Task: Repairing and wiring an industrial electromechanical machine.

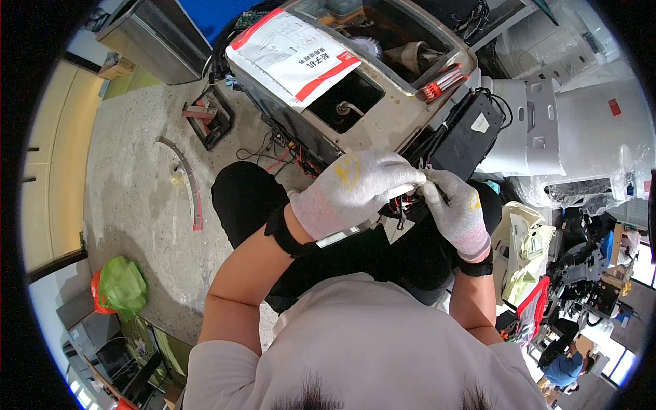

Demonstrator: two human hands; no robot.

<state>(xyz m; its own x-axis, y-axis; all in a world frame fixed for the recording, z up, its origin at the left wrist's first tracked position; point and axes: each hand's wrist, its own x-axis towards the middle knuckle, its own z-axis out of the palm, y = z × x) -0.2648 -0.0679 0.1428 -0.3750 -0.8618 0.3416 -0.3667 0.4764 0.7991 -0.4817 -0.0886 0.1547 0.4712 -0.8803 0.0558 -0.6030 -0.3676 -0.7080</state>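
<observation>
Right at the centre of the frame, two gloved hands meet: the left hand (359, 186) comes in flat and long-fingered, the right hand (452, 205) curls in opposite, fingertips all but touching. Both gloves are fine pale knit, smudged with yellow, ribbed pinkish at the cuffs, and snug black bands sit behind them. Thumb and fingers draw close together on each side, yet whatever lies between the tips is too small and hidden, so I can't tell whether either is pinching anything. Just beneath, at centre, is a tangle of thin wires (406, 201), red and dark, glossy and looping. Above sits the machine (393, 126), a blocky tan shell with rounded corners, scuffed and dusty, its square cut-out showing a bent metal fitting (350, 108). Across its top lies a flat white packet (290, 55), smooth, banded in red. To the right of the gloves' meeting point, a matte black box (461, 140) tilts, sharp-edged. Left of frame, a curved narrow strip (188, 176) bows across rough, mottled concrete (130, 184); lower left, a crinkled green plastic bag (123, 287) bulges.
</observation>
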